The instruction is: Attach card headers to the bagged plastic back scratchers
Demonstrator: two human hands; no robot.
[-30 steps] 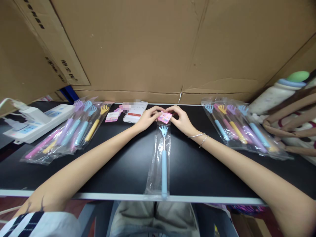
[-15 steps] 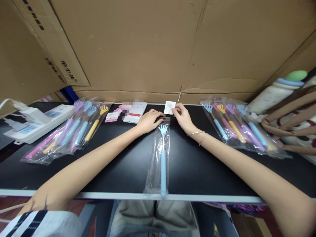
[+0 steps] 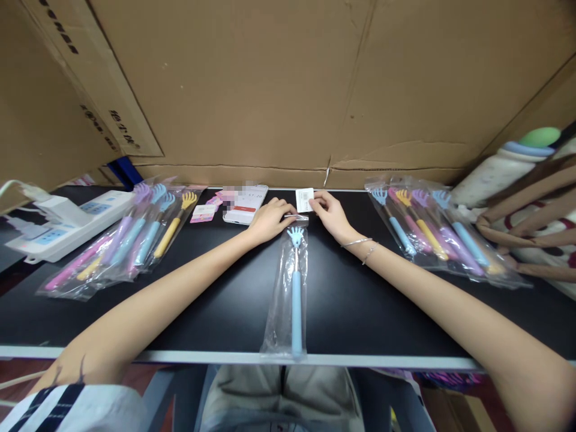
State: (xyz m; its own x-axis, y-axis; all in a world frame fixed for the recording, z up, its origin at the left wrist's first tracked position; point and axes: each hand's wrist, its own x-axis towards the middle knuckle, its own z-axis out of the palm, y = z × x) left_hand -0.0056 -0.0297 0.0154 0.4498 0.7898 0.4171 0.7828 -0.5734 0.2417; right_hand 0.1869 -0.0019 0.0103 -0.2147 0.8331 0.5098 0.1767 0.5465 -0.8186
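Note:
A blue back scratcher (image 3: 296, 300) in a clear plastic bag (image 3: 278, 318) lies upright in view at the middle of the table, its claw end away from me. My left hand (image 3: 272, 219) has its fingers at the bag's far end, closed on the bag's top edge. Just beyond that edge, my right hand (image 3: 330, 213) pinches a small white card (image 3: 304, 200) with printed lines between thumb and fingers. The card is tilted up, close to the bag's mouth.
Bagged back scratchers lie at left (image 3: 130, 240) and right (image 3: 432, 228). A phone (image 3: 245, 205) and pink cards (image 3: 204, 213) lie beyond my left hand. A power strip (image 3: 72, 225) stands far left, a white bottle (image 3: 495, 171) at right. Cardboard (image 3: 270, 90) walls the back.
My right hand has brought the card slightly left and down, nearer the bag's mouth. The bag's far edge now appears lifted a little at my left fingertips.

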